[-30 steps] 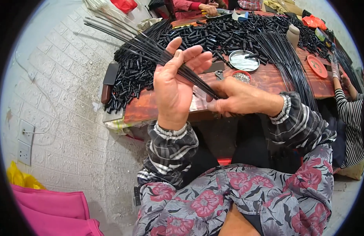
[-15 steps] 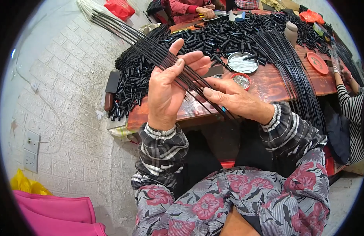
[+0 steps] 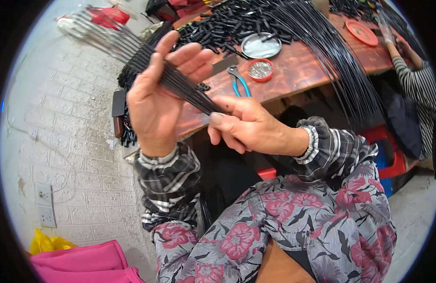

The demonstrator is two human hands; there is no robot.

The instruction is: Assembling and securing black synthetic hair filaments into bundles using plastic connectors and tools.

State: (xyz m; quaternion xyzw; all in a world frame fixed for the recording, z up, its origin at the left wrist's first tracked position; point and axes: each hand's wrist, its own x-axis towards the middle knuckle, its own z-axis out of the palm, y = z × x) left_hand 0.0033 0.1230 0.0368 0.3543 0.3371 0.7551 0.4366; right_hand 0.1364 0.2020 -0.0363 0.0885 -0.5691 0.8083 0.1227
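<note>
A bundle of thin black rods (image 3: 182, 85) slants from my right hand up to the far left, its far ends fanned out and blurred. My right hand (image 3: 255, 122) is closed round the near end, thumb on top. My left hand (image 3: 154, 104) has its palm up and fingers stretched out, and the rods cross it between thumb and fingers without the fingers wrapping them. Just beyond my right hand, blue-handled pliers (image 3: 238, 81) lie on the wooden table (image 3: 293, 70). Beside them stands a red bowl (image 3: 260, 70) of small metal pieces.
Black tubular parts (image 3: 213, 30) are heaped across the table's far side, by a round metal dish (image 3: 261, 45) with white contents. A long bundle of black rods (image 3: 331, 52) hangs over the right edge. An orange plate (image 3: 361, 32) lies near another person's striped sleeve (image 3: 413, 85).
The view has shifted, and the pliers are now uncovered. My right hand has closed round the rods' near ends, drawing them into a tighter bunch. The left thumb has lifted from the rods.
</note>
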